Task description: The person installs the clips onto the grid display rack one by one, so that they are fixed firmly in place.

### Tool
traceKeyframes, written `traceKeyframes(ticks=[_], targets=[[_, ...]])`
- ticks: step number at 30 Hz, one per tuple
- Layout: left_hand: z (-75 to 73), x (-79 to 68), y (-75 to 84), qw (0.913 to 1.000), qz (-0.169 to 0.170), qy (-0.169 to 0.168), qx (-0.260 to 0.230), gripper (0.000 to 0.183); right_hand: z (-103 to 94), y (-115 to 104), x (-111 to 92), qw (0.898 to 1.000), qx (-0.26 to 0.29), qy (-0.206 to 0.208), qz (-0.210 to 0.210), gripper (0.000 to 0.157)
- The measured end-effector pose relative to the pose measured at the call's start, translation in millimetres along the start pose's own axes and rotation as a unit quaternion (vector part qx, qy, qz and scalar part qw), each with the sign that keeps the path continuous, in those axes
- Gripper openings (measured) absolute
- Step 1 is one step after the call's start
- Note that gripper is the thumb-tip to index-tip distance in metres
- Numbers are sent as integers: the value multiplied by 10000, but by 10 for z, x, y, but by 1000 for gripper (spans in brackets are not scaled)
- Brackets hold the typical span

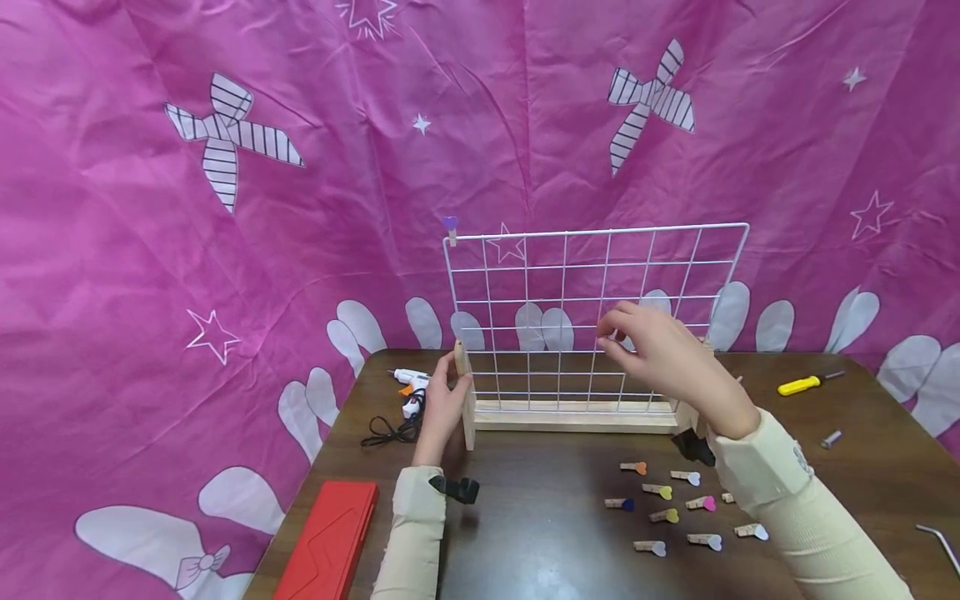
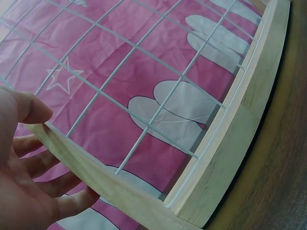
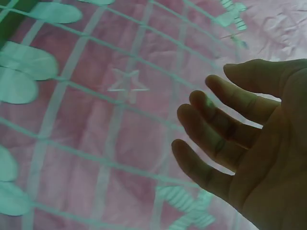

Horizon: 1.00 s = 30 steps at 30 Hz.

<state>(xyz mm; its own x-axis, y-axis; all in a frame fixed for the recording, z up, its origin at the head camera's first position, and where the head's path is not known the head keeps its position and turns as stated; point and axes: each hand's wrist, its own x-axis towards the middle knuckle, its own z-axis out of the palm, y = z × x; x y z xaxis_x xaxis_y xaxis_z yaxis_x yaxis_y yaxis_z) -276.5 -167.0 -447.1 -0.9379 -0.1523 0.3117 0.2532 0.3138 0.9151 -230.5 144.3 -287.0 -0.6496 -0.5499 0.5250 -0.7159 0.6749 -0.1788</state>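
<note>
A white wire grid [image 1: 564, 299] stands upright in a wooden base bar [image 1: 573, 422]. My left hand [image 1: 446, 404] grips the wooden side post [image 1: 468, 417] at its upper end; in the left wrist view the thumb [image 2: 33, 109] lies on one side of the post and the fingers on the other. A clothespin with a purple heart [image 1: 450, 223] sits on the grid's top left corner. In front of the grid's right half hovers my right hand [image 1: 660, 350], its fingers loosely bent with nothing between them, as the right wrist view shows. Below it, several heart clothespins [image 1: 703, 504] lie on the table.
On the left are a white glue gun [image 1: 411, 378] with a black cord [image 1: 386, 434] and a red case [image 1: 330, 533]. To the right lie a yellow screwdriver [image 1: 798, 386], a small metal bolt [image 1: 831, 439] and a hex key [image 1: 941, 546]. A pink cloth [image 1: 480, 150] hangs behind the table.
</note>
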Motion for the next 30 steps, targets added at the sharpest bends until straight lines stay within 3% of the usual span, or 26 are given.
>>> traceKeyframes(ticks=[6,11,18,22,30], targets=[[7,-9,-1,10000,-32,-46,-6,42,343,195,-335,9988,-63,-321,368,4],[6,-3,-12,10000,80,2,-51,42,649,366,-600,9970,-86,-661,405,4],[-1,-6,-16,9999,97,-7,-34,42,1024,571,-958,9818,-168,-1841,423,10],[-4,-1,-11,10000,82,-23,-46,42,1151,618,-1074,9747,-266,-2192,357,20],[4,-9,-8,10000,50,-52,-51,42,1236,637,-1146,9677,-425,-2449,433,29]])
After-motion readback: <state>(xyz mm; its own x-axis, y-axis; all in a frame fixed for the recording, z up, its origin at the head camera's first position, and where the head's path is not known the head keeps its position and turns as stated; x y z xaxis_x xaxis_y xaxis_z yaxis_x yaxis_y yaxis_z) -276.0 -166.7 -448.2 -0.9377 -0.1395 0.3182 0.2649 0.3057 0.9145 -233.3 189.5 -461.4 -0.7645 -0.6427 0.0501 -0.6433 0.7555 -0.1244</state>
